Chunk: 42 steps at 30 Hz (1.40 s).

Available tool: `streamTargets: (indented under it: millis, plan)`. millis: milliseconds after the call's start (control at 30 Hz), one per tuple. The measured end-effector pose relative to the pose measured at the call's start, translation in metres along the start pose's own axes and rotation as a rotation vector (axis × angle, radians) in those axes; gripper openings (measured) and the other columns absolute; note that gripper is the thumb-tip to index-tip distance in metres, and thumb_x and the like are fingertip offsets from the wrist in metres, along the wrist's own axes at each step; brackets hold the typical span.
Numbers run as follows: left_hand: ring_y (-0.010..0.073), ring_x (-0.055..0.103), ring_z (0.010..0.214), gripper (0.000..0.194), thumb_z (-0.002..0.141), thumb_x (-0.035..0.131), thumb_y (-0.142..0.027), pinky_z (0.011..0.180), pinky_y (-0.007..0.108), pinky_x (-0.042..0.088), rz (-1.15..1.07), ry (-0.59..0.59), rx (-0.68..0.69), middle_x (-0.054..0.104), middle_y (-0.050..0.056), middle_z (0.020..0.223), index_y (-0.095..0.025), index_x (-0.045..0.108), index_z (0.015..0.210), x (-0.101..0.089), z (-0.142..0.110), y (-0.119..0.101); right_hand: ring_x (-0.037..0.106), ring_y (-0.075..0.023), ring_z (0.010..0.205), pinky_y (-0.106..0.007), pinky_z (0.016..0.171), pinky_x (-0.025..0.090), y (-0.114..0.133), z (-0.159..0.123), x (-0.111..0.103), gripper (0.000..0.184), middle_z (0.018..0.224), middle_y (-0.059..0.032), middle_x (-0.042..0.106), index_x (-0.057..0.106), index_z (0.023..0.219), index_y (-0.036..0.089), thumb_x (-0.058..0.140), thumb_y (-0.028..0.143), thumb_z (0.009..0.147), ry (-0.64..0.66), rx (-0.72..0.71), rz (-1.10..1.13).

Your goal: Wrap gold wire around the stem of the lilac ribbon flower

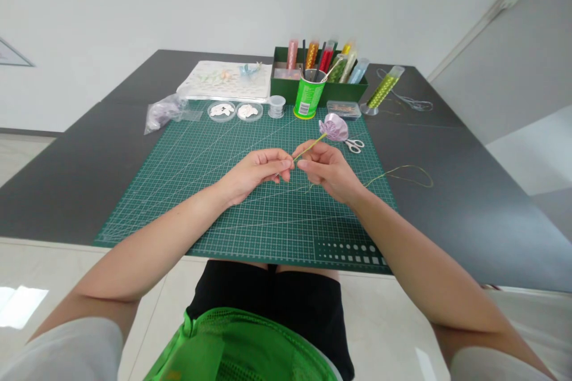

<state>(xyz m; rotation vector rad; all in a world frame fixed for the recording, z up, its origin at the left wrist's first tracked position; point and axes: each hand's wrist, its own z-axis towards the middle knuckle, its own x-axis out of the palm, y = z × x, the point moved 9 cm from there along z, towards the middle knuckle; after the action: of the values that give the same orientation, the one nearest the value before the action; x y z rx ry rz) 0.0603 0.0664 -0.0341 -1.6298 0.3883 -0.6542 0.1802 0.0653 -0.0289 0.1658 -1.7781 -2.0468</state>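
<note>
- We see our left hand and right hand close together above the middle of the green cutting mat, fingertips nearly meeting.
- Both hands are pinching the thin stem of a purple flower; the stem slants up and away to the right, with the bloom hanging just beyond the right hand.
- Small scissors lie on the mat just beside the bloom, near the mat's right edge.
- A loop of thin wire trails from under the right hand off the mat's right edge onto the dark counter.
- Along the mat's far edge stand a green cup of tools, a small clear jar, two round dishes and a flat clear box.
- Behind them a green tray holds upright tubes; a tilted tube of green beads stands to its right.
- A plastic bag lies at the mat's far left corner, and a white board lies beyond.
- The near half of the mat under our forearms is bare, as are wide strips of counter on both sides.
- The mat's near edge lies along the counter's near edge, above our lap.
</note>
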Motion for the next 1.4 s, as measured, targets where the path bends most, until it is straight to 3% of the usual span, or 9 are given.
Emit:
streamTargets:
  millis: [133, 333, 533, 667, 767, 867, 1000, 1167, 1400]
  plan:
    - [0.0098, 0.059, 0.070, 0.029, 0.084, 0.082, -0.042, 0.068, 0.023, 0.045, 0.011, -0.038, 0.047, 0.068, -0.002, 0.073, -0.016, 0.071, 0.088, -0.003, 0.000, -0.004, 0.026, -0.0044, 0.045, -0.023, 0.042, 0.018, 0.005, -0.001, -0.001, 0.023, 0.055, 0.0097, 0.048, 0.072, 0.083, 0.020, 0.087, 0.038, 0.083, -0.055, -0.058, -0.029]
    - [0.0117, 0.062, 0.071, 0.025, 0.088, 0.074, -0.041, 0.071, 0.025, 0.049, 0.157, -0.123, 0.124, 0.071, 0.000, 0.075, -0.016, 0.070, 0.086, -0.011, 0.000, -0.011, 0.038, -0.0075, 0.052, -0.025, 0.048, 0.026, 0.020, -0.007, 0.003, 0.026, 0.058, 0.0042, 0.057, 0.075, 0.075, 0.020, 0.090, 0.041, 0.079, -0.090, -0.107, -0.281]
    - [0.0127, 0.065, 0.066, 0.018, 0.093, 0.066, -0.034, 0.069, 0.026, 0.049, 0.524, -0.244, 0.186, 0.075, 0.002, 0.073, -0.017, 0.070, 0.086, -0.020, -0.002, -0.021, 0.027, -0.0066, 0.047, -0.027, 0.047, 0.018, 0.030, -0.012, 0.005, 0.021, 0.047, 0.0073, 0.040, 0.083, 0.077, 0.021, 0.084, 0.040, 0.085, -0.082, -0.142, -0.361]
    - [0.0134, 0.065, 0.067, 0.015, 0.095, 0.063, -0.027, 0.069, 0.026, 0.047, 0.809, -0.295, 0.268, 0.078, 0.000, 0.075, -0.018, 0.071, 0.086, -0.019, -0.006, -0.031, 0.030, -0.0067, 0.048, -0.027, 0.047, 0.018, 0.035, -0.012, 0.003, 0.015, 0.050, 0.0045, 0.050, 0.086, 0.079, 0.022, 0.083, 0.035, 0.085, -0.094, -0.170, -0.348]
    - [0.0138, 0.067, 0.069, 0.013, 0.095, 0.061, -0.022, 0.071, 0.027, 0.046, 0.921, -0.279, 0.292, 0.078, -0.001, 0.076, -0.019, 0.072, 0.089, -0.015, -0.008, -0.033, 0.031, -0.0071, 0.049, -0.027, 0.047, 0.020, 0.036, -0.011, -0.002, 0.013, 0.053, 0.0029, 0.055, 0.087, 0.080, 0.022, 0.083, 0.034, 0.085, -0.112, -0.174, -0.297]
    - [0.0145, 0.065, 0.068, 0.015, 0.097, 0.061, -0.024, 0.068, 0.027, 0.042, 1.018, -0.243, 0.279, 0.077, -0.001, 0.076, -0.019, 0.073, 0.091, -0.011, -0.008, -0.032, 0.028, -0.0071, 0.049, -0.027, 0.046, 0.018, 0.033, -0.009, -0.007, 0.014, 0.050, 0.0050, 0.047, 0.088, 0.084, 0.022, 0.082, 0.035, 0.085, -0.122, -0.139, -0.239]
    - [0.0174, 0.065, 0.074, 0.015, 0.097, 0.061, -0.023, 0.068, 0.029, 0.041, 1.122, -0.167, 0.283, 0.076, 0.000, 0.077, -0.021, 0.076, 0.094, -0.003, -0.008, -0.030, 0.023, -0.0070, 0.047, -0.026, 0.045, 0.015, 0.027, -0.008, -0.009, 0.023, 0.048, 0.0084, 0.036, 0.087, 0.100, 0.021, 0.076, 0.039, 0.090, -0.069, -0.064, -0.189]
    - [0.0210, 0.067, 0.081, 0.018, 0.097, 0.061, -0.024, 0.071, 0.031, 0.042, 1.219, -0.116, 0.314, 0.078, 0.002, 0.083, -0.022, 0.078, 0.100, 0.003, -0.008, -0.027, 0.022, -0.0081, 0.048, -0.027, 0.045, 0.017, 0.024, -0.008, -0.010, 0.032, 0.052, 0.0098, 0.032, 0.082, 0.121, 0.022, 0.070, 0.039, 0.096, -0.022, -0.014, -0.129]
    - [0.0228, 0.068, 0.087, 0.018, 0.097, 0.059, -0.022, 0.071, 0.032, 0.043, 1.258, -0.065, 0.351, 0.079, 0.004, 0.089, -0.021, 0.077, 0.096, 0.008, -0.008, -0.028, 0.017, -0.0086, 0.048, -0.028, 0.046, 0.016, 0.030, -0.006, -0.028, 0.033, 0.053, 0.0112, 0.027, 0.078, 0.123, 0.019, 0.070, 0.035, 0.095, -0.109, 0.015, -0.173]
